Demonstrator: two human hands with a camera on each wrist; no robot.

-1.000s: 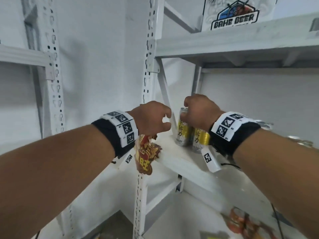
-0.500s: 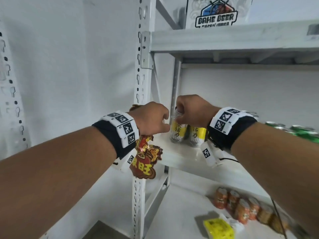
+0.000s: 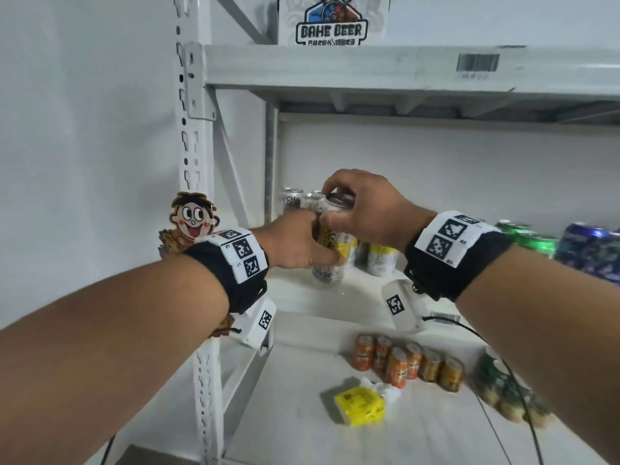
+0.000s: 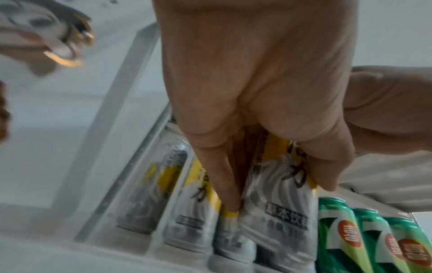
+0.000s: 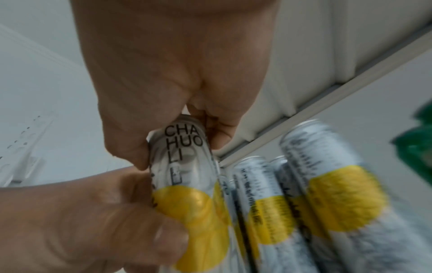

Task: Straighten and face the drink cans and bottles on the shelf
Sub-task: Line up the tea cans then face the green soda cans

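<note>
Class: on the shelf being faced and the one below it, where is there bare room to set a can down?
Bare front edge of the middle shelf, left of the held white-and-yellow can. Below, bare board in front of the orange cans and yellow packet. Crowded: the can row running right to the green cans.

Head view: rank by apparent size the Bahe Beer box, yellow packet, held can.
1. Bahe Beer box, largest though cropped at the top.
2. Held can and yellow packet: too alike to rank; both hands hide much of the can.
</note>
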